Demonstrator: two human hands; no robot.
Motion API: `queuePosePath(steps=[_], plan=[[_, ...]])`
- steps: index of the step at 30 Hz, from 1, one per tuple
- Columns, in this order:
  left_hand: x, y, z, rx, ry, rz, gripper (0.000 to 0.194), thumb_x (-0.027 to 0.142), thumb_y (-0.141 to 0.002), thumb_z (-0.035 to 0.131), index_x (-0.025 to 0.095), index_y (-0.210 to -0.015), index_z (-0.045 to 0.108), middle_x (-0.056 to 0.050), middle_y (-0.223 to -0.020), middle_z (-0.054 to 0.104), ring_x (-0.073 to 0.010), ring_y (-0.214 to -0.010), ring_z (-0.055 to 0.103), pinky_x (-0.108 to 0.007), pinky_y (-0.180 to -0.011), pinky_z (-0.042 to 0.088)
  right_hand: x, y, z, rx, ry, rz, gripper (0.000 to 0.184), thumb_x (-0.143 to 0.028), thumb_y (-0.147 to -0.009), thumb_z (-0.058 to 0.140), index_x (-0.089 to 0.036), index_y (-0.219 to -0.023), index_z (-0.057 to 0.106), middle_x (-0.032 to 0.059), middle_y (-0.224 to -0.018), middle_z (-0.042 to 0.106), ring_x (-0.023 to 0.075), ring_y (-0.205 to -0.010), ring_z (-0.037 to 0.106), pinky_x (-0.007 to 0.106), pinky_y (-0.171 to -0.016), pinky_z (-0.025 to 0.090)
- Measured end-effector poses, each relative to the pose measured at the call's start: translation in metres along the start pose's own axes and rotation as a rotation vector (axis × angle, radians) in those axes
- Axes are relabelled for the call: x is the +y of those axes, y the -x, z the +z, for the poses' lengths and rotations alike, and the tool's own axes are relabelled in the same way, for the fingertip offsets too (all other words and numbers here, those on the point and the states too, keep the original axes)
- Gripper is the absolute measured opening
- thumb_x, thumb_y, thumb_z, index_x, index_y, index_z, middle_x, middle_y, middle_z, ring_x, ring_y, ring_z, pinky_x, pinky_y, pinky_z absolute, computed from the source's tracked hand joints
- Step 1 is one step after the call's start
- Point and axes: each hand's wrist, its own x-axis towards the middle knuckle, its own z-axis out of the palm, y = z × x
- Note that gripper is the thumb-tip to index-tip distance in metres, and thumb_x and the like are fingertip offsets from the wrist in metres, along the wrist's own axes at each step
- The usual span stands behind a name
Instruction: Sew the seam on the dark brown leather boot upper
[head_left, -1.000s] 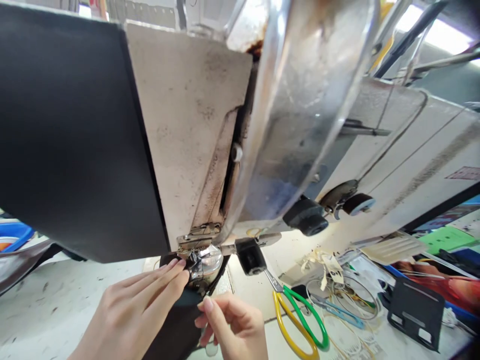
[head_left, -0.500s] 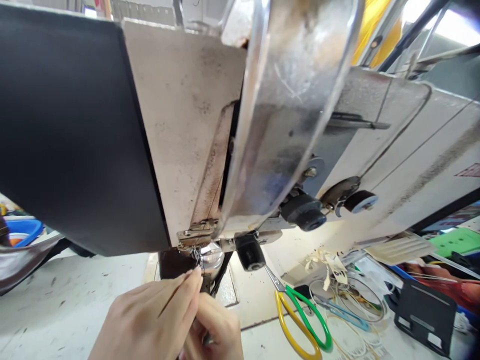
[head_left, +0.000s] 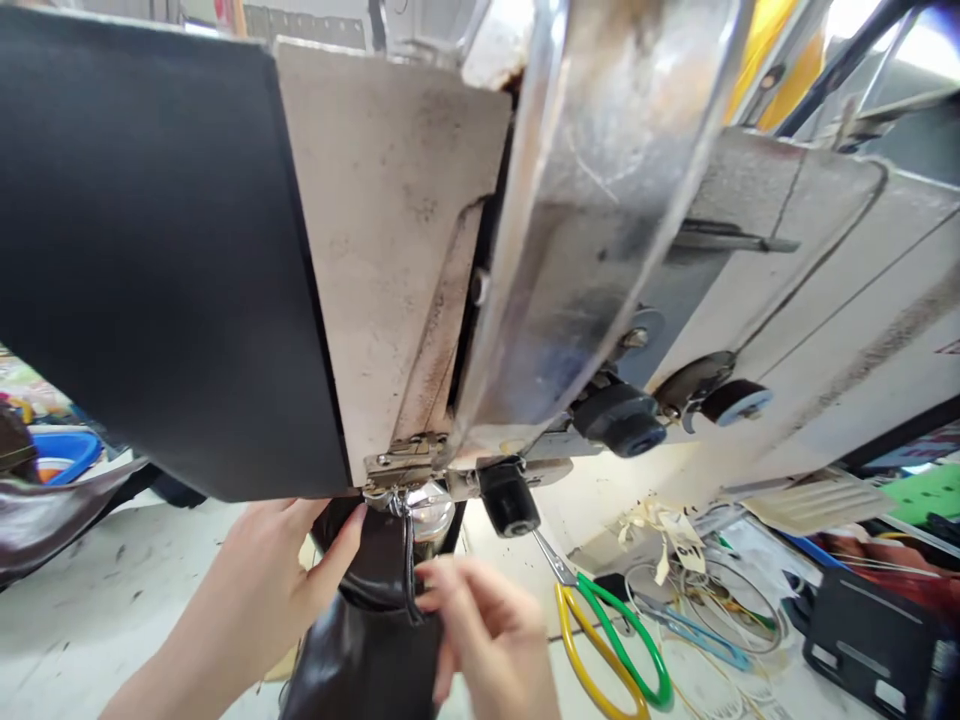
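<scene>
A worn cream sewing machine head (head_left: 390, 250) fills the upper view, with its presser foot and needle area (head_left: 409, 495) low in the middle. A dark brown leather piece (head_left: 367, 620) lies under the foot. My left hand (head_left: 277, 575) rests on the left side of the leather, its thumb pressed against the piece just below the foot. My right hand (head_left: 487, 625) hovers at the leather's right edge with fingers curled and blurred by motion; what it holds, if anything, I cannot make out.
Scissors with yellow and green handles (head_left: 607, 650) lie right of the foot on the white table (head_left: 112, 600). Paper tags and wire loops (head_left: 675, 545), a black bracket (head_left: 870, 640) and coloured items sit at the right. A blue bowl (head_left: 64, 455) and brown material (head_left: 45, 510) lie left.
The brown leather piece has slid toward me and shows more. My left hand moved from the foot to the leather's left side. My right hand came out from under it to the right.
</scene>
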Motion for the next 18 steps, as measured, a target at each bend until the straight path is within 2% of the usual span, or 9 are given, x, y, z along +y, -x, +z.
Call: queuePosePath(steps=[1, 3, 5, 6, 9, 11, 13, 16, 18], plan=[[0.000, -0.002, -0.001, -0.037, 0.018, -0.021, 0.029, 0.038, -0.099, 0.046, 0.023, -0.095, 0.070, 0.001, -0.063, 0.072, -0.0208, -0.050, 0.063, -0.032, -0.064, 0.055, -0.012, -0.011, -0.008, 0.008, -0.057, -0.016, 0.051, -0.067, -0.084, 0.066, -0.016, -0.078, 0.067, 0.0000, -0.058, 0.060, 0.0047, -0.034, 0.039, 0.018, -0.037, 0.018], [0.001, -0.006, -0.002, -0.067, 0.066, -0.056, 0.030, 0.037, -0.097, 0.046, 0.024, -0.088, 0.072, 0.005, -0.047, 0.062, -0.0205, -0.043, 0.060, -0.031, -0.060, 0.055, -0.034, -0.027, -0.022, -0.019, -0.124, -0.054, 0.049, -0.065, -0.085, 0.066, -0.018, -0.074, 0.060, -0.0033, -0.054, 0.054, 0.0055, -0.038, 0.037, 0.018, -0.039, 0.025], [0.002, -0.007, -0.001, -0.084, 0.128, -0.098, 0.031, 0.036, -0.096, 0.047, 0.024, -0.081, 0.071, 0.006, -0.039, 0.054, -0.0199, -0.039, 0.058, -0.029, -0.053, 0.052, -0.045, -0.031, -0.027, -0.102, -0.123, -0.092, 0.049, -0.066, -0.088, 0.061, -0.019, -0.075, 0.058, -0.0043, -0.054, 0.051, 0.0081, -0.042, 0.040, 0.020, -0.041, 0.030], [0.002, -0.007, -0.001, -0.096, 0.161, -0.122, 0.031, 0.036, -0.096, 0.047, 0.024, -0.081, 0.071, 0.005, -0.040, 0.056, -0.0193, -0.040, 0.058, -0.027, -0.048, 0.050, -0.046, -0.027, -0.027, -0.146, -0.081, -0.109, 0.048, -0.066, -0.090, 0.059, -0.019, -0.078, 0.060, -0.0043, -0.055, 0.050, 0.0094, -0.044, 0.043, 0.021, -0.042, 0.031], [0.001, -0.005, 0.002, -0.142, 0.212, -0.169, 0.029, 0.039, -0.096, 0.048, 0.023, -0.091, 0.072, 0.002, -0.061, 0.072, -0.0190, -0.049, 0.066, -0.025, -0.043, 0.046, -0.028, -0.006, -0.013, -0.217, 0.164, -0.180, 0.042, -0.061, -0.091, 0.062, -0.019, -0.085, 0.067, -0.0067, -0.053, 0.039, 0.0095, -0.046, 0.037, 0.023, -0.044, 0.025], [-0.001, -0.005, 0.003, -0.140, 0.196, -0.165, 0.030, 0.041, -0.096, 0.048, 0.023, -0.095, 0.071, 0.001, -0.070, 0.076, -0.0199, -0.052, 0.069, -0.027, -0.052, 0.052, -0.007, 0.007, -0.001, -0.191, 0.295, -0.286, 0.039, -0.053, -0.092, 0.062, -0.020, -0.072, 0.060, -0.0065, -0.056, 0.035, 0.0078, -0.046, 0.029, 0.026, -0.045, 0.019], [-0.002, -0.005, 0.004, -0.133, 0.180, -0.162, 0.030, 0.042, -0.096, 0.048, 0.023, -0.091, 0.071, 0.003, -0.061, 0.073, -0.0186, -0.044, 0.063, -0.032, -0.065, 0.057, 0.011, 0.014, 0.008, -0.115, 0.355, -0.404, 0.043, -0.048, -0.095, 0.058, -0.020, -0.063, 0.051, -0.0052, -0.058, 0.035, 0.0076, -0.046, 0.031, 0.027, -0.045, 0.019], [-0.003, -0.006, 0.004, -0.130, 0.187, -0.193, 0.029, 0.040, -0.095, 0.048, 0.024, -0.087, 0.071, 0.007, -0.048, 0.064, -0.0158, -0.032, 0.051, -0.033, -0.068, 0.058, 0.025, 0.014, 0.014, -0.021, 0.406, -0.459, 0.046, -0.046, -0.099, 0.055, -0.021, -0.061, 0.047, -0.0051, -0.054, 0.036, 0.0083, -0.043, 0.040, 0.025, -0.044, 0.025], [-0.004, -0.007, 0.005, -0.127, 0.189, -0.204, 0.030, 0.042, -0.095, 0.049, 0.023, -0.091, 0.072, 0.006, -0.053, 0.068, -0.0171, -0.038, 0.057, -0.032, -0.065, 0.057, 0.028, 0.014, 0.015, 0.012, 0.442, -0.453, 0.047, -0.047, -0.099, 0.055, -0.021, -0.060, 0.047, -0.0054, -0.051, 0.035, 0.0083, -0.040, 0.042, 0.025, -0.043, 0.026]])
